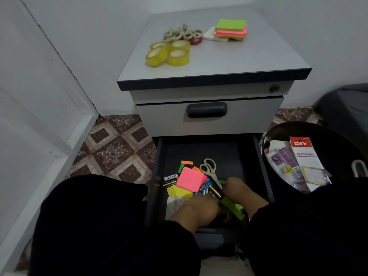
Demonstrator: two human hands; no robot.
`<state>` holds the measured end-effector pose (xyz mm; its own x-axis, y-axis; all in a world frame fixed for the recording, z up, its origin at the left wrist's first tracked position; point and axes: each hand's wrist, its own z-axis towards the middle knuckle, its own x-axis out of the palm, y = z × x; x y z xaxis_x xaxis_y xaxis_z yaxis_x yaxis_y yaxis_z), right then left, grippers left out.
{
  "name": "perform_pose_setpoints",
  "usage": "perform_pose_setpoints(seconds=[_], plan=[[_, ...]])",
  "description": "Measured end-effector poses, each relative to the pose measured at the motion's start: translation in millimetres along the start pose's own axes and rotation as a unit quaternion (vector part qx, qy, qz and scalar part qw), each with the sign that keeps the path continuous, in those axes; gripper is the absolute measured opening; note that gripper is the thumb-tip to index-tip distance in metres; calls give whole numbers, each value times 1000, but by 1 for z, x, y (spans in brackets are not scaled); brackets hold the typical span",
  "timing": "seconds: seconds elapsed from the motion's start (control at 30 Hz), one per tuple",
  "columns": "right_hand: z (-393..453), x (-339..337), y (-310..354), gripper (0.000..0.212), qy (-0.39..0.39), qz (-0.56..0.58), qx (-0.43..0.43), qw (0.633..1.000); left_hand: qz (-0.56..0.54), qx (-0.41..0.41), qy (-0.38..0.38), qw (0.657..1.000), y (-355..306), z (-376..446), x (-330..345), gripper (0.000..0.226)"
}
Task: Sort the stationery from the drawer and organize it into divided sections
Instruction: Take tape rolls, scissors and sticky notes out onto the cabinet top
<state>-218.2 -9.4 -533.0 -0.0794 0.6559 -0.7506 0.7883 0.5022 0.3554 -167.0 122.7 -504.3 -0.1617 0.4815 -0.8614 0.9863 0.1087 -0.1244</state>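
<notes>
Head view: both hands dig in the open drawer (pixel 201 148). Left hand (pixel 199 210) and right hand (pixel 239 190) curl among batteries (pixel 209 189); grip unclear. Next, probably lift one kind onto the cabinet top (pixel 239 62).

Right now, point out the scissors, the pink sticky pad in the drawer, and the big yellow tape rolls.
scissors (pixel 211 171): head view, pivot just below the grey handles.
pink sticky pad (pixel 190 179): head view, middle of top sheet.
yellow tape rolls (pixel 168 53): head view, cluster's centre, on the cabinet top.
</notes>
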Motion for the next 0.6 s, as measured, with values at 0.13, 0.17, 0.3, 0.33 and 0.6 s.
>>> perform_pose_setpoints(seconds=[0.13, 0.17, 0.3, 0.33, 0.6], plan=[[0, -10, -2, 22, 21, 32, -13, 999, 20, 32, -35, 999, 12, -4, -3, 41], [-2, -13, -2, 22, 21, 43, -20, 999, 3, 21, -50, 999, 16, -5, -4, 43], [-12, -20, -4, 20, -25, 144, -73, 987, -69, -51, -131, 988, 29, -17, -17, 48], [-14, -20, -5, 26, -43, 180, -91, 978, -92, -68, -152, 982, 34, -20, -19, 49], [-43, -51, 22, 24, -182, 348, -202, 897, -214, -145, -452, 854, 67, -55, -77, 42]])
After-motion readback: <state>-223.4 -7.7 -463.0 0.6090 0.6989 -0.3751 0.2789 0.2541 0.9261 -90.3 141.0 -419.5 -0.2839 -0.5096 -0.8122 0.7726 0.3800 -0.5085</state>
